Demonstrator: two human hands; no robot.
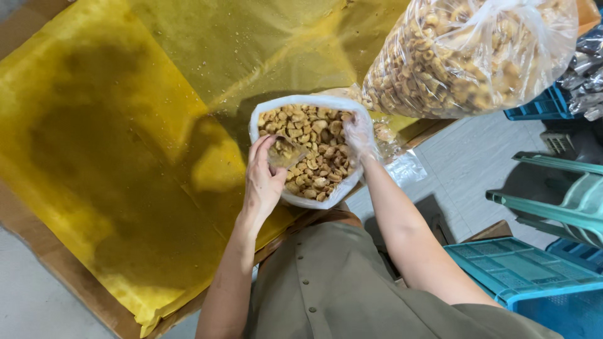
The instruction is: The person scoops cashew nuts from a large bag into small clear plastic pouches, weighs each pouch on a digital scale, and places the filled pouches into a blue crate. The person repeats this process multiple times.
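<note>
A counter (38, 251) draped in yellow plastic sheeting (113, 125) is seen from above, with everything here placed relative to the small white-rimmed bag (301, 199) of fried snack pieces (317, 160) standing at the sheet's near edge. Up and to the right of that bag, a far larger clear sack (465, 56) of ring-shaped snacks is seen leaning over the counter's side; further right, teal plastic crates (521, 270) and a green chair (565, 201) are stacked on the floor.

The small bag is held upright, its mouth turned straight up toward the camera and its long axis judged to run top to bottom, roughly vertical, so only the round opening is presented. The left hand (260, 182) is placed at the bag's left rim, its fingers (259, 150) curled about a small clear scoop (286, 152) dipped among the pieces. The right hand (359, 135) is wrapped in thin plastic at the far right rim, fingers closed on the bag's edge to keep it spread.

The filling is judged best done with the rim kept taut and level by the right hand, so the mouth is not allowed to fold, while the scoop is worked gently from the left to avoid the brittle pieces being crushed or spilled onto the sheeting.
</note>
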